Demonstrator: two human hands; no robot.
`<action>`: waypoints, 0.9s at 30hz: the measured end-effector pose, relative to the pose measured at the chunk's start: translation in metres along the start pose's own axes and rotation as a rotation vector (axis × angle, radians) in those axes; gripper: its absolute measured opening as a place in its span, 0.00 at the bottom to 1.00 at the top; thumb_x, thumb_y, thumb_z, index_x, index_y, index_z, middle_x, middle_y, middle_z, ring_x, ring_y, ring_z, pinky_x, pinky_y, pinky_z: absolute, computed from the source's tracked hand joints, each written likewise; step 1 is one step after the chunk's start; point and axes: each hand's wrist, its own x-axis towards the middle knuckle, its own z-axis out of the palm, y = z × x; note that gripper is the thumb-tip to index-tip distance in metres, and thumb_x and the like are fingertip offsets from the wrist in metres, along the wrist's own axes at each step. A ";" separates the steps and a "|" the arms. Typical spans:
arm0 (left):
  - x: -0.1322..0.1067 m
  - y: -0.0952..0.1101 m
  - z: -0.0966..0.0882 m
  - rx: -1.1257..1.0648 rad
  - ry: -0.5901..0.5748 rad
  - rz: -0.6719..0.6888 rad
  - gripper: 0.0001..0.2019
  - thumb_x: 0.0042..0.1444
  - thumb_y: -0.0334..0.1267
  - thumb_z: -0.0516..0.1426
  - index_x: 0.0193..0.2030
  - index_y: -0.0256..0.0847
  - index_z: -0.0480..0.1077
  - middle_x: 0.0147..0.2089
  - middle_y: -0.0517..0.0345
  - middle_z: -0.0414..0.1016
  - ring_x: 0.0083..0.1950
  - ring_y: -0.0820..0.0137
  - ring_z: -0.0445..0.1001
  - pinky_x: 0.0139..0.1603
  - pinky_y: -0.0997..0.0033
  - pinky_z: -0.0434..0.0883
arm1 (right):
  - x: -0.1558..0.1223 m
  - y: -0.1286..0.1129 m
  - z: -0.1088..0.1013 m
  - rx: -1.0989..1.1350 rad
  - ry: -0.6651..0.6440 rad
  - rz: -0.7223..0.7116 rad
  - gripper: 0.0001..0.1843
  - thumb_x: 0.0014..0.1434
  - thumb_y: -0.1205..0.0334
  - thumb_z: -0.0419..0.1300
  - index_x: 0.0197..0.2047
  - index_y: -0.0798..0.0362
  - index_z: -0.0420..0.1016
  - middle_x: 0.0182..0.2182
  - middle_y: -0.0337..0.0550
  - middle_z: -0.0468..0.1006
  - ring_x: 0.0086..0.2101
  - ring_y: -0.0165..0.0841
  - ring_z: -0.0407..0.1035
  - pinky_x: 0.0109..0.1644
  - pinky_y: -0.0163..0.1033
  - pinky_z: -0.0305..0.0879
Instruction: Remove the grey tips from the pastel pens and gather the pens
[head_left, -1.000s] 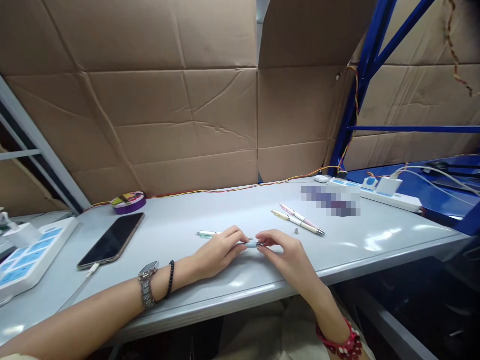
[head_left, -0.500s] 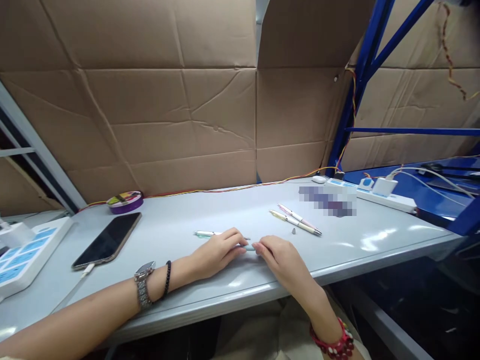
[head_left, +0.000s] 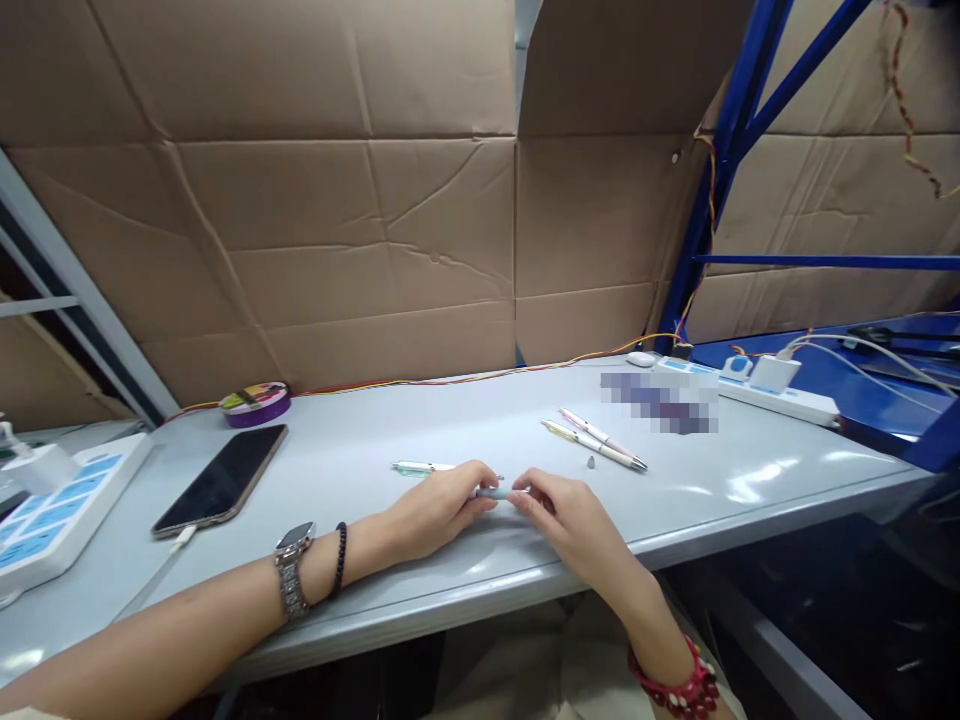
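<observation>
I see the grey counter (head_left: 420, 420) running across the view with creased cardboard (head_left: 300, 200) standing behind it and a blue rack frame (head_left: 739, 120) at the right. A white power strip (head_left: 757, 395) lies at the far right and another power strip (head_left: 52, 500) at the left edge, near a dark phone (head_left: 221, 480) lying flat with a cable in its near end. A purple tape roll (head_left: 255, 403) sits against the cardboard. My left hand (head_left: 431, 508) and right hand (head_left: 566, 515) meet near the counter's front edge, fingertips of both pinched on a small light blue pen piece (head_left: 495, 492) held between them just above the surface. A green-white pen part (head_left: 416, 467) lies just behind my left hand. Two pens (head_left: 596, 443) lie side by side further right, with a tiny grey tip (head_left: 591, 462) beside them.
</observation>
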 end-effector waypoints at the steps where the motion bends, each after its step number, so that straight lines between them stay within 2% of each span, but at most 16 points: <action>1: 0.000 0.001 0.000 -0.002 -0.001 -0.002 0.05 0.62 0.36 0.47 0.43 0.42 0.61 0.35 0.60 0.71 0.33 0.70 0.69 0.37 0.71 0.65 | 0.000 -0.001 -0.001 0.033 -0.003 -0.004 0.11 0.61 0.54 0.51 0.36 0.50 0.70 0.23 0.36 0.71 0.23 0.30 0.64 0.28 0.34 0.58; 3: 0.000 0.002 -0.001 -0.006 -0.012 0.004 0.05 0.62 0.35 0.47 0.43 0.42 0.61 0.36 0.60 0.71 0.34 0.70 0.70 0.37 0.71 0.66 | 0.000 -0.001 -0.002 0.081 -0.009 -0.015 0.09 0.60 0.55 0.53 0.38 0.50 0.69 0.24 0.35 0.72 0.25 0.30 0.64 0.28 0.34 0.59; 5: 0.001 0.003 -0.001 -0.002 -0.025 0.022 0.06 0.62 0.35 0.46 0.43 0.41 0.61 0.37 0.59 0.72 0.36 0.69 0.70 0.37 0.71 0.66 | 0.000 -0.001 -0.001 0.057 -0.014 -0.025 0.10 0.61 0.55 0.51 0.32 0.50 0.68 0.23 0.35 0.70 0.24 0.30 0.63 0.27 0.33 0.57; 9: 0.001 0.002 -0.001 0.017 -0.043 0.071 0.08 0.63 0.33 0.43 0.42 0.41 0.61 0.38 0.57 0.72 0.36 0.70 0.70 0.36 0.72 0.66 | 0.001 0.002 0.001 -0.064 -0.026 -0.057 0.22 0.63 0.55 0.46 0.20 0.52 0.64 0.17 0.36 0.65 0.22 0.29 0.59 0.27 0.34 0.53; 11: 0.000 0.001 0.000 0.035 -0.048 0.088 0.09 0.63 0.33 0.42 0.42 0.40 0.61 0.38 0.57 0.72 0.36 0.70 0.70 0.36 0.72 0.66 | 0.001 0.001 0.001 -0.051 -0.030 -0.047 0.21 0.63 0.54 0.46 0.22 0.52 0.66 0.18 0.36 0.66 0.22 0.30 0.60 0.27 0.34 0.53; 15: 0.000 -0.001 0.000 0.062 -0.049 0.079 0.11 0.62 0.32 0.40 0.43 0.40 0.61 0.37 0.57 0.72 0.35 0.70 0.70 0.35 0.73 0.66 | 0.001 -0.001 -0.002 0.057 -0.036 -0.021 0.09 0.59 0.54 0.53 0.34 0.50 0.69 0.26 0.36 0.73 0.26 0.29 0.64 0.29 0.33 0.58; 20: 0.000 0.001 0.000 0.060 -0.066 0.054 0.12 0.63 0.33 0.39 0.44 0.40 0.61 0.36 0.57 0.72 0.34 0.70 0.70 0.34 0.72 0.66 | 0.001 0.000 0.000 0.050 -0.046 -0.017 0.10 0.61 0.58 0.51 0.29 0.51 0.66 0.27 0.37 0.74 0.28 0.30 0.66 0.31 0.33 0.58; 27: -0.001 0.001 0.000 0.066 -0.003 0.164 0.08 0.63 0.37 0.45 0.48 0.42 0.58 0.46 0.54 0.67 0.36 0.71 0.69 0.35 0.73 0.67 | 0.001 0.006 0.006 -0.199 -0.032 -0.055 0.19 0.65 0.56 0.44 0.24 0.51 0.64 0.20 0.37 0.70 0.23 0.30 0.63 0.27 0.34 0.53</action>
